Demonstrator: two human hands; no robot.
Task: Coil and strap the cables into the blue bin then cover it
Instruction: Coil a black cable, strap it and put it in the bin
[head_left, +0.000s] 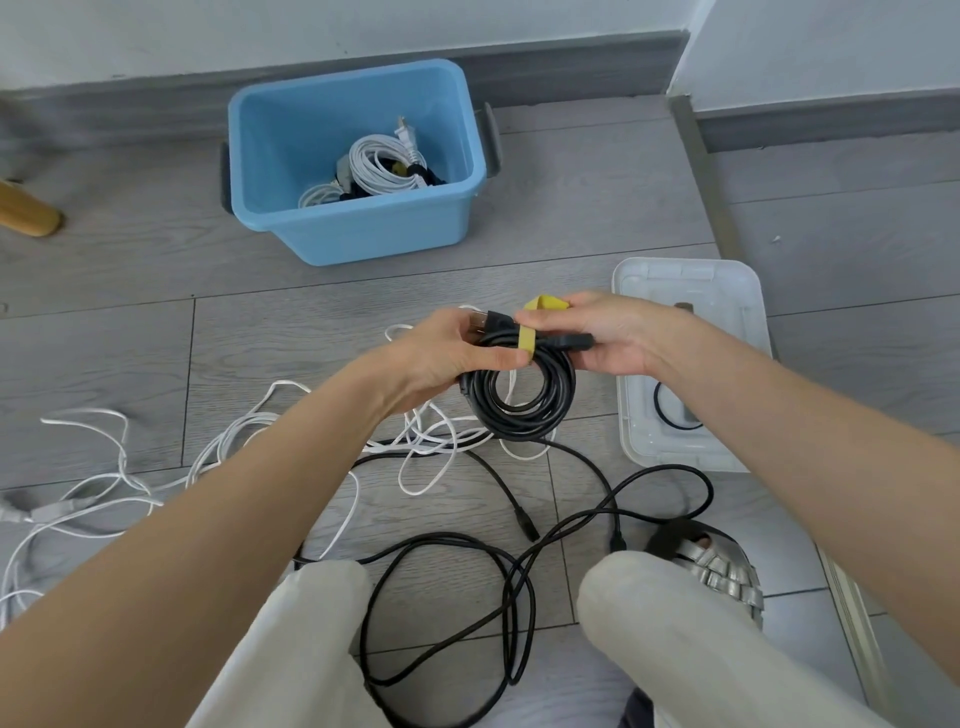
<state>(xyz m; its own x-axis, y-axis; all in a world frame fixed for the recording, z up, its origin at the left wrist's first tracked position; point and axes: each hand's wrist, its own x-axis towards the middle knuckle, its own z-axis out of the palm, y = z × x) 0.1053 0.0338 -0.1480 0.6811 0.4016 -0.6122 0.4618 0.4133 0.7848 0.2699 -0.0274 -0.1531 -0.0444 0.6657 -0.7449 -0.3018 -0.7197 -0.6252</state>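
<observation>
1. Grey wood-look floor (597, 218) runs up to a grey skirting board and a white wall at the far side.
2. Nearest, the person's knees in pale trousers (649, 623) frame a loose black cable (452, 587) that loops over the planks; a silver sandal (722, 566) shows beside the right knee.
3. Toward the floor's left edge, a loose white cable (119, 457) sprawls in tangles and reaches under the hands.
4. Above that tangle, the left hand (441, 358) grips the upper left side of a coiled black cable (519, 395), thumb pressed on a yellow strap (527, 338) that wraps over the coil.
5. The right hand (602, 332) pinches the strap's free upper end and holds the coil's right side, fingers curled.
6. Just beyond the right hand, a clear lid (727, 291) lies flat on the floor.
7. Farther off, near the skirting, the blue bin (363, 228) stands open, with a coiled white cable (382, 166) and other bundles lying inside.
</observation>
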